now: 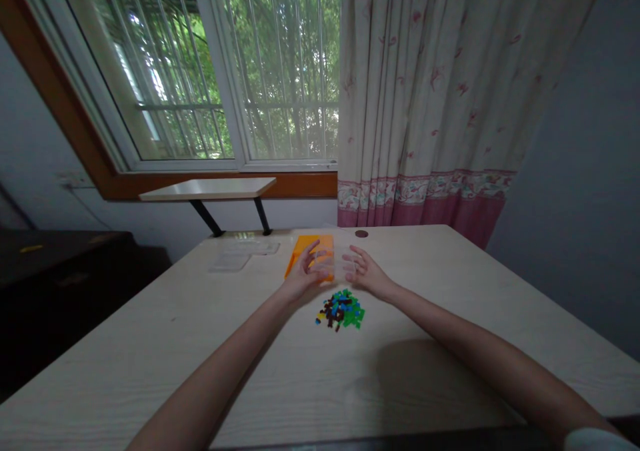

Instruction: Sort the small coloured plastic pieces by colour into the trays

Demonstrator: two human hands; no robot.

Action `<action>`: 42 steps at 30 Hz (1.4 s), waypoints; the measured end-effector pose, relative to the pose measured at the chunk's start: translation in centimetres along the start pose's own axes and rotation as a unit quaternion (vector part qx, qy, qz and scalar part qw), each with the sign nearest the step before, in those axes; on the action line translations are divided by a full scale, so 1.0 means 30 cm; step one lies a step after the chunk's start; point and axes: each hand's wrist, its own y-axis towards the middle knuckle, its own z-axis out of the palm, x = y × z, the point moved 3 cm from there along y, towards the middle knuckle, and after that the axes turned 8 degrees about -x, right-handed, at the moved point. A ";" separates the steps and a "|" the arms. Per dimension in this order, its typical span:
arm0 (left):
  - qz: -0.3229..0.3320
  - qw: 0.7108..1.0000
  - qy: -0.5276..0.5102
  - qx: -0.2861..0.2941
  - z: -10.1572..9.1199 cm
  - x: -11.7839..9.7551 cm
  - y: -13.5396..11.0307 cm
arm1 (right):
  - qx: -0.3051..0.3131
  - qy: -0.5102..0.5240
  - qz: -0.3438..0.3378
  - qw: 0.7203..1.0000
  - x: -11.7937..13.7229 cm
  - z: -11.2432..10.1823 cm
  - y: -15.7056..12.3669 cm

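Note:
My left hand (304,275) and my right hand (369,276) grip opposite sides of a see-through plastic container (340,264) just above the table. Its outline is faint, and whether it is a box or a lid cannot be made out. Fingers of both hands show through or along the clear plastic. Behind my left hand lies a bright orange flat piece (301,245), partly covered by the fingers and the container. Close in front of the hands, a loose pile of small building-block pieces (342,309) in green, blue, brown and yellow rests on the table.
Several clear plastic boxes or lids (229,262) lie on the pale wooden table (270,377) to the left. A small raised shelf (210,187) on black legs stands at the back left. A dark round disc (361,234) sits near the back edge, before a curtain (425,104).

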 end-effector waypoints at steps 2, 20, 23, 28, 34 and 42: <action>0.015 0.998 0.052 -0.023 -0.031 -0.020 0.013 | -0.014 -0.033 -0.005 0.999 -0.004 -0.033 0.019; 0.019 0.885 0.466 -0.018 -0.308 0.010 0.057 | 0.058 -0.358 -0.065 0.930 -0.044 -0.231 0.067; 0.042 0.865 0.499 -0.012 -0.310 0.006 0.062 | 0.047 -0.416 -0.086 0.904 -0.041 -0.229 0.060; 0.065 0.833 0.547 0.044 -0.287 -0.006 0.059 | 0.033 -0.487 -0.123 0.864 -0.030 -0.220 0.052; 0.067 0.820 0.567 0.023 -0.268 -0.017 0.053 | 0.037 -0.489 -0.142 0.860 -0.028 -0.217 0.048; 0.060 0.825 0.562 0.022 -0.260 -0.016 0.046 | 0.037 -0.499 -0.148 0.853 -0.026 -0.214 0.045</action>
